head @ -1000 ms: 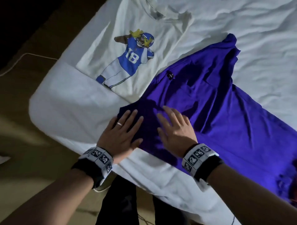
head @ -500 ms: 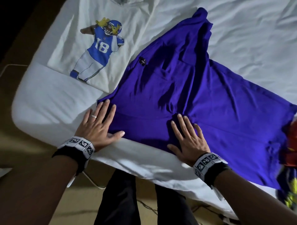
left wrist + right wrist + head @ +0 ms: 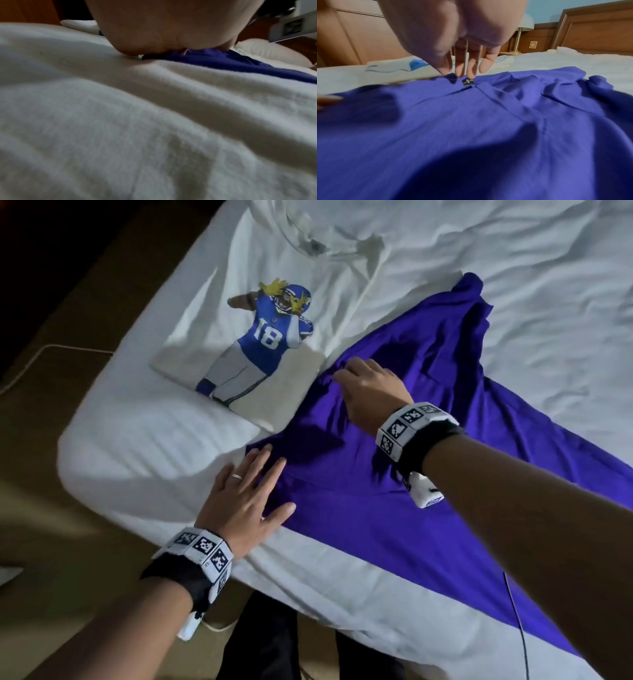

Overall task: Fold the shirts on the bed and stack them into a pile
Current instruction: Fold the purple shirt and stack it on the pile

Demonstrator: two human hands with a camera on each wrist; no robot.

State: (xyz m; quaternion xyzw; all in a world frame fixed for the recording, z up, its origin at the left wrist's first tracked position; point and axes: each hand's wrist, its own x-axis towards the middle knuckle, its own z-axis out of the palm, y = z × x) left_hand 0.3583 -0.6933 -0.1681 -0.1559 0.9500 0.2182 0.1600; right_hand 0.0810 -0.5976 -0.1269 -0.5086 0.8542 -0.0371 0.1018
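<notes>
A purple shirt (image 3: 359, 535) lies spread, partly wrinkled, on the white bed (image 3: 137, 446). Its far left edge overlaps a white shirt (image 3: 342, 302) printed with a football player numbered 18. My left hand (image 3: 253, 484) presses flat on the purple shirt's near left corner, fingers straight; the left wrist view shows its palm (image 3: 163, 33) on the purple cloth (image 3: 223, 62). My right hand (image 3: 356, 378) reaches to the shirt's far left edge. There its straight fingers (image 3: 462, 63) point down and touch the fabric (image 3: 471, 135) at a small dark label (image 3: 467, 82).
The bed's corner and edge (image 3: 85, 474) drop to a brown floor with a pale cable (image 3: 51, 350) on the left. My dark-trousered legs (image 3: 274, 645) stand at the bed's near edge. A wooden headboard (image 3: 599, 33) and a lamp (image 3: 523, 27) stand beyond the bed.
My right hand has left the purple shirt's near edge and moved up to its far left edge by the label. My left hand stays flat on the near corner.
</notes>
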